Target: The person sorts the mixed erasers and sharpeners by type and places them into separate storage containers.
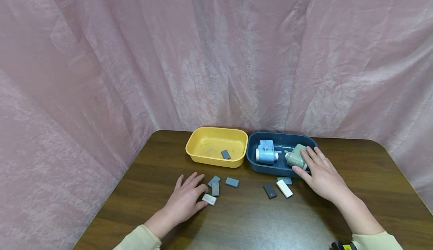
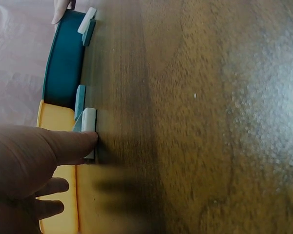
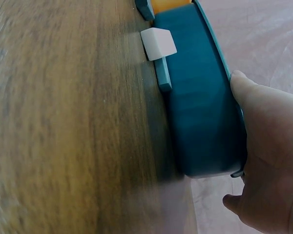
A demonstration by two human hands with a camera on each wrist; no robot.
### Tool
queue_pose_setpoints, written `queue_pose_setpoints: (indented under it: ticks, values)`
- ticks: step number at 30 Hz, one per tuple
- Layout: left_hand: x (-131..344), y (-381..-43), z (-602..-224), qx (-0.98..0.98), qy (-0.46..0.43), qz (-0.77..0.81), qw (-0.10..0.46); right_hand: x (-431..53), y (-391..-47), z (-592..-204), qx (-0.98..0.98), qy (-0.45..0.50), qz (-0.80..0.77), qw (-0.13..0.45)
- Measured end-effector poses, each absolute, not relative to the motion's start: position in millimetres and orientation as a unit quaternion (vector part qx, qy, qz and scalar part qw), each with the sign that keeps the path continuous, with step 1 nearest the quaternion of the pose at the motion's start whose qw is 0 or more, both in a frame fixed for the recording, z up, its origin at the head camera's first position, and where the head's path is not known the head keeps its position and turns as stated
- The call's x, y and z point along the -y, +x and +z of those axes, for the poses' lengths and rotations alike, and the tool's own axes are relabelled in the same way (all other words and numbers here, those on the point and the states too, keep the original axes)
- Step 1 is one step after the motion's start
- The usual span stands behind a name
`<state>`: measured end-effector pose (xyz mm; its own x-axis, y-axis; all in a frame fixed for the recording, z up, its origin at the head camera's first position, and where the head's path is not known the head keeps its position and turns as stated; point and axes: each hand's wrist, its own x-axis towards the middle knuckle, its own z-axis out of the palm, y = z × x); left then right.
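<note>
In the head view my left hand point(image 1: 185, 200) pinches a small white block with printed marks point(image 1: 209, 199) between thumb and forefinger, low over the table. From the left wrist, the thumb point(image 2: 78, 146) lies across this block point(image 2: 89, 119). Two grey-blue blocks point(image 1: 215, 189) lie close beside it. My right hand point(image 1: 323, 175) reaches over the right end of the dark blue bin point(image 1: 267, 170), spread fingers touching a green object with a small spout-like stub point(image 1: 297, 156). A light blue object of similar shape with white ends point(image 1: 267, 153) lies left of it. The bin wall hides both in the right wrist view.
A yellow bin point(image 1: 216, 161) adjoins the blue one and contains one grey-blue block point(image 1: 225, 154). In front of the bins lie another grey-blue block point(image 1: 232, 182), a dark block point(image 1: 270, 191), a white block point(image 1: 284, 188) and a blue one point(image 1: 285, 181). Pink curtains point(image 1: 236, 73) hang behind the table.
</note>
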<state>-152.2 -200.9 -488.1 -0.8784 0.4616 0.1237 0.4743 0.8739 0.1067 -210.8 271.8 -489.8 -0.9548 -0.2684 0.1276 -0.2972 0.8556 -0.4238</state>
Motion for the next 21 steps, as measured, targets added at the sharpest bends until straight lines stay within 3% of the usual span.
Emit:
queue_pose_setpoints:
  ticks: [21]
  values:
    - [204.6,-152.2,-486.6,0.962,-0.261,-0.064,0.042,-271.3,-211.4,-489.7,0.963,0.149,0.224,0.034]
